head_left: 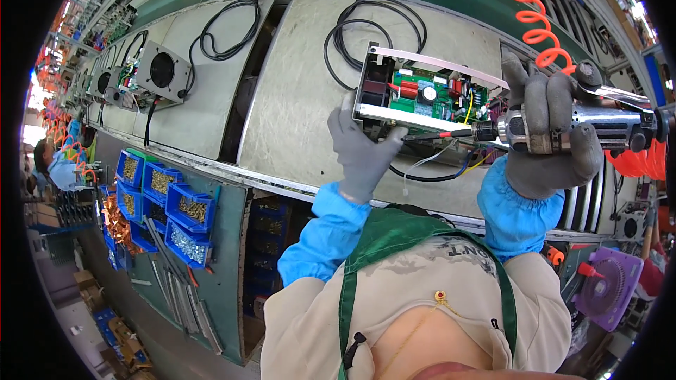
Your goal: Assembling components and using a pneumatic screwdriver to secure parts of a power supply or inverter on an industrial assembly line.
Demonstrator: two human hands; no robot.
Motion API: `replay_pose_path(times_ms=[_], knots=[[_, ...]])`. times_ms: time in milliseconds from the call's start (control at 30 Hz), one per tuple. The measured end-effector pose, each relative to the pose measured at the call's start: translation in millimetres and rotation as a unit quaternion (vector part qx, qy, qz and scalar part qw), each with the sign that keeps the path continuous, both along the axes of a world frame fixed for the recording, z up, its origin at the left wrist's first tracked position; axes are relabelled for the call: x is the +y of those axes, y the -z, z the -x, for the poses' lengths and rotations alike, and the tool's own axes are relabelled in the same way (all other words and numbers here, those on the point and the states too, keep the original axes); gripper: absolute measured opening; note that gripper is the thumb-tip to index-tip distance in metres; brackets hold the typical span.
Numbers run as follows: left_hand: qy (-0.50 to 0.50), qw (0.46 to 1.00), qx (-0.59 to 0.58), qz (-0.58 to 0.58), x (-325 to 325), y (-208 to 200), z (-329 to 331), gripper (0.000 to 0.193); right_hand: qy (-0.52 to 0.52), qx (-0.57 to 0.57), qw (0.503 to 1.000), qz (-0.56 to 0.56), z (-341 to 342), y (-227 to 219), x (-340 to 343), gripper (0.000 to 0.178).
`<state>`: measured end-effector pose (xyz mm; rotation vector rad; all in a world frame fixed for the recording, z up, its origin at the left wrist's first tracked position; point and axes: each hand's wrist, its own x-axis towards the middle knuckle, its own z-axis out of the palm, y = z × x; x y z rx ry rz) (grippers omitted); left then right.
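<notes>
An open metal chassis [401, 114] with a green circuit board [412, 105] inside rests on the bench. My left hand [362, 151], in a grey glove, grips its near left corner, fingers on the end and thumb by the near rail. In my right hand [546, 134], also gloved, is a silver air screwdriver [517, 129] lying sideways. Its dark bit [436, 135] points left along the near rail, with the tip beside my left thumb. Whether a screw sits at the tip cannot be seen. White and yellow wires [433, 157] hang from the chassis's near side.
A coiled orange air hose [535, 17] hangs at the upper right. Black power cords [338, 42] lie behind the chassis. Further left stands another unit with a fan [162, 70]. Blue bins [190, 210] of screws sit at the lower left, and a purple fan [609, 288] at the lower right.
</notes>
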<state>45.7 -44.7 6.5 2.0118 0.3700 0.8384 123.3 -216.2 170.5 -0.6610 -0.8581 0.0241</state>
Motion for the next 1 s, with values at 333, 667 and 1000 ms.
replay_pose_path(times_ms=[333, 667, 1000], knots=[[-0.023, 0.992, -0.028, -0.123, 11.2, 19.5, -17.8, 0.082, 0.088, -0.014, 0.996, -0.011, -6.3, -12.8, -26.2, 0.054], [-0.025, 0.999, -0.033, -0.012, 1.6, 14.8, -18.2, 0.083, -0.012, -0.060, 0.998, 0.033, -16.0, -6.3, 13.4, 0.054], [-0.090, 0.989, -0.066, -0.093, -4.3, 8.9, -19.7, 0.088, -0.024, -0.010, 0.995, 0.098, -25.0, 15.7, 65.9, 0.046]])
